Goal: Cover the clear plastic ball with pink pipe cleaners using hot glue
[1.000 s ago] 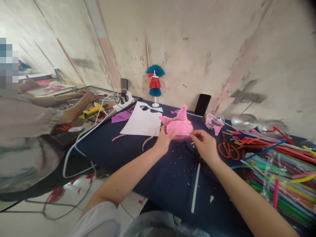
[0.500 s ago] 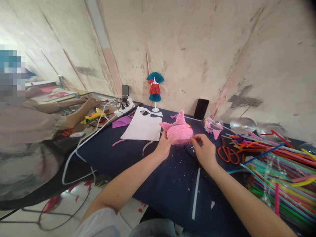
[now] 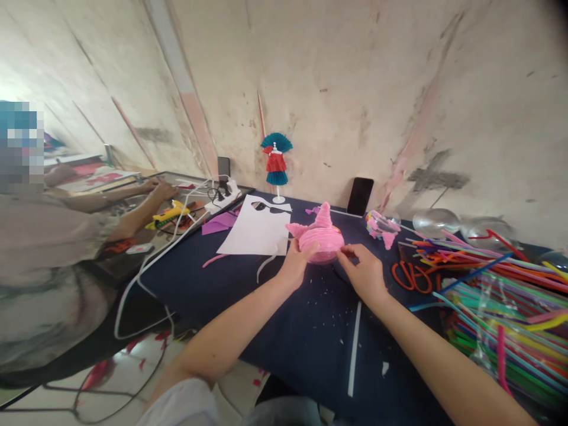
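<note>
A round pink ball wound with fuzzy pipe cleaner, with two pointed pink cones on it, is held a little above the dark blue table. My left hand wraps its left side, thumb across the front. My right hand pinches at its lower right edge, thumb and forefinger together; whether a loose pipe-cleaner end sits between them is too small to tell. Behind to the right lies a clear ball partly covered in pink.
White paper with sunglasses-like dark shapes lies left. Orange-handled scissors and many coloured pipe cleaners are right. A phone leans on the wall near a small dress stand. At left, a person works beside a yellow glue gun.
My right hand has shifted slightly left along with the pink ball's edge. The view has moved a little; both hands keep their grip.
</note>
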Tool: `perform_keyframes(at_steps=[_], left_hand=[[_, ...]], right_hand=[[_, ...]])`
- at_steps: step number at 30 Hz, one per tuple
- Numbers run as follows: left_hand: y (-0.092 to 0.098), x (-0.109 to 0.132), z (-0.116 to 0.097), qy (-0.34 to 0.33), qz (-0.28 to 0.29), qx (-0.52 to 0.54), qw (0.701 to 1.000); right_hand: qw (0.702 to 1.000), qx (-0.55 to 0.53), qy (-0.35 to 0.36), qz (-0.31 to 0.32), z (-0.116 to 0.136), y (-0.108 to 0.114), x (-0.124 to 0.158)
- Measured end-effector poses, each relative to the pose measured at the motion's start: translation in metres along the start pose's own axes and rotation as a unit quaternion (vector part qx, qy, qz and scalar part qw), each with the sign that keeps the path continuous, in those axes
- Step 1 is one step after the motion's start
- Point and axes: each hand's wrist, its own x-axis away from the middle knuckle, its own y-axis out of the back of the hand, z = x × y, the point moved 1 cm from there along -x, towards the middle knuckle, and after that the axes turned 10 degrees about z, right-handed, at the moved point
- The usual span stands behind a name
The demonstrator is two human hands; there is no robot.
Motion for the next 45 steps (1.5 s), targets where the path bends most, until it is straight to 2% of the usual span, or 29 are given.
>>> perform_keyframes(at_steps=[3, 12, 21, 28, 35, 39, 42, 45], left_hand=[[-0.001, 0.001, 0.0, 0.005, -0.015, -0.009, 1.0], [0.001, -0.001, -0.002, 0.016, 0.007, -0.008, 1.0], [0.006, -0.001, -0.007, 0.026, 0.059, -0.02, 0.998], [0.012, -0.003, -0.006, 0.031, 0.033, -0.022, 0.999], [0.017, -0.007, -0.006, 0.07, 0.059, 0.025, 0.995], [0.015, -0.007, -0.006, 0.033, 0.012, 0.031, 0.999], [0.013, -0.006, -0.008, -0.013, -0.027, -0.016, 0.999], [0.014, -0.005, -0.009, -0.038, -0.014, -0.08, 0.996]], right_hand=[[0.999, -0.022, -0.035, 0.007, 0.0, 0.001, 0.0], [0.977, -0.115, -0.18, 0.013, -0.011, 0.001, -0.012], [0.92, -0.292, -0.241, 0.102, -0.008, -0.004, -0.01], [0.914, -0.308, -0.245, 0.097, -0.004, -0.001, -0.01], [0.925, -0.305, -0.216, 0.064, -0.005, -0.002, -0.011], [0.928, -0.311, -0.197, 0.055, -0.005, -0.005, -0.01], [0.926, -0.328, -0.183, 0.045, -0.005, -0.007, -0.009], [0.926, -0.329, -0.181, 0.036, -0.007, -0.008, -0.008]])
